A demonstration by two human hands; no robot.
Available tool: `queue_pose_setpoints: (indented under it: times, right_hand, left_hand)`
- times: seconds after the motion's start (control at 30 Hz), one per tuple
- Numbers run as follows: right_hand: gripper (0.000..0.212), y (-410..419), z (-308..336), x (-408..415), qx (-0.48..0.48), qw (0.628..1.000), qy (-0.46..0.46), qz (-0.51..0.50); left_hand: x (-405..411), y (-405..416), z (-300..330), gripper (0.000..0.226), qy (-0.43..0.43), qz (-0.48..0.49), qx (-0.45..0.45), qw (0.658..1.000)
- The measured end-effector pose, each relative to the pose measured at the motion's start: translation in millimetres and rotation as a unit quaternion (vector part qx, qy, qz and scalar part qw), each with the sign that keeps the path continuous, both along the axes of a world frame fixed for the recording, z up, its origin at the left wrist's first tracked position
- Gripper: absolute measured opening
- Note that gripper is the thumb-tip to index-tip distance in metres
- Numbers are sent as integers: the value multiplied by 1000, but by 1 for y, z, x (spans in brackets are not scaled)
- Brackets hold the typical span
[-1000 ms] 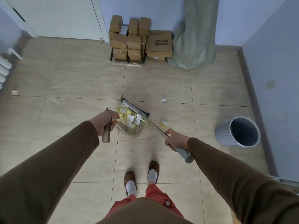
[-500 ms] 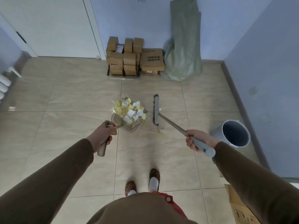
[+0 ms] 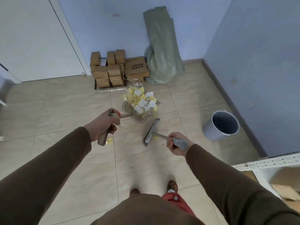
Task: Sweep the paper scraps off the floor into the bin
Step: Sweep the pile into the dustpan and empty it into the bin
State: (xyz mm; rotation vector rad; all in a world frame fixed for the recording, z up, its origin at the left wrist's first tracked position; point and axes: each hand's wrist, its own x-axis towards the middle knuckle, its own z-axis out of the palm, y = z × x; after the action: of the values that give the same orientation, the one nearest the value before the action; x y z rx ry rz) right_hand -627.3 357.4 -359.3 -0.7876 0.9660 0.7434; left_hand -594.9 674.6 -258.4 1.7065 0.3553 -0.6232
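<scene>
My left hand (image 3: 103,125) grips the handle of a clear dustpan (image 3: 129,111), held raised above the floor. The pan is heaped with white and yellow paper scraps (image 3: 142,99). My right hand (image 3: 176,143) holds the grey handle of a short broom (image 3: 151,129), its head hanging just below and right of the pan. A yellow scrap (image 3: 109,140) and thin straw bits lie on the tiles below my left hand. The grey bin (image 3: 221,125) stands open on the floor to the right, near the wall, about a tile away from the pan.
Stacked cardboard boxes (image 3: 113,70) and a green sack (image 3: 162,49) lean against the far blue wall. A white door (image 3: 32,38) is at the left. A white perforated shelf edge (image 3: 267,164) juts in at the right. My feet (image 3: 172,186) stand on beige tiles.
The dustpan has lifted and shifted right with its load. The broom has swung back toward me, below the pan. My view has tilted up, and the bin sits further right.
</scene>
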Motion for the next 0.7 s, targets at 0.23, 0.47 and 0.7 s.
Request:
queue_pose_setpoints:
  times: [0.23,0.47,0.7]
  right_hand:
    - [6,-23,-19,-12,2,1000,-3,-11]
    - [12,-58,-22,-20,-12,1000,1,7]
    - [14,-89,-30,-23,-20,998,-13,52]
  left_hand:
    - [31,-77,29,32,-21,-107,41,993]
    - [41,-186,48,34,-75,-220,100,967]
    - [49,-288,60,35,-155,-311,163,923]
